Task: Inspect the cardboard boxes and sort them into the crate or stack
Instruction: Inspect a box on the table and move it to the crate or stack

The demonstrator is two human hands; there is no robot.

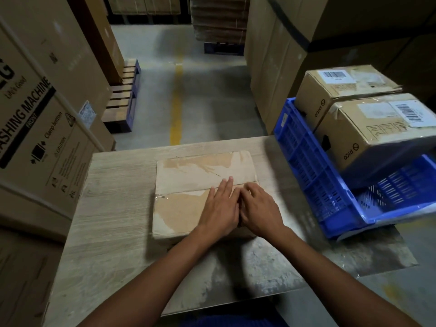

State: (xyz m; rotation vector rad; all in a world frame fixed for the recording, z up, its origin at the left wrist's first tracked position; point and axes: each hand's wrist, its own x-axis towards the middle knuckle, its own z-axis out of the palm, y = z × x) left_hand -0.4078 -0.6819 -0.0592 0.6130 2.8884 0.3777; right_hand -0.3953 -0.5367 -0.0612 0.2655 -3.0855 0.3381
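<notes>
Far left of the box in hand: big brown printed washing-machine carton (42, 128), not part of the step. The pale wood-grain tabletop (113, 208) carries the task's thing, a flat worn brown cardboard box (188, 171) with torn tape patches. It lies flat, centre of the tabletop, with its flap seam running across the top.

Left hand (220, 208) rests on the box top, just right of the box's middle, fingers straight and flat, tips reaching the seam. Right hand (258, 208) touches it on the right, fingers bent with tips down on the seam. Can't tell if they've hooked a flap edge or only press.

Step, as I judge it: checking the closure and flaps before sorting. To do it well:
- keep the left palm down so the box doesn't slide
- run the right fingertips along the whole seam, not one spot
- test the loose tape at the box's left edge
- look at the sides too.

Right of the box: blue perforated plastic crate (306, 161), just beside the tabletop, with two taped labelled cardboard boxes (377, 128) at its far end. Not clear whether they're seated inside or perched on the rim, so mind them when placing.
</notes>
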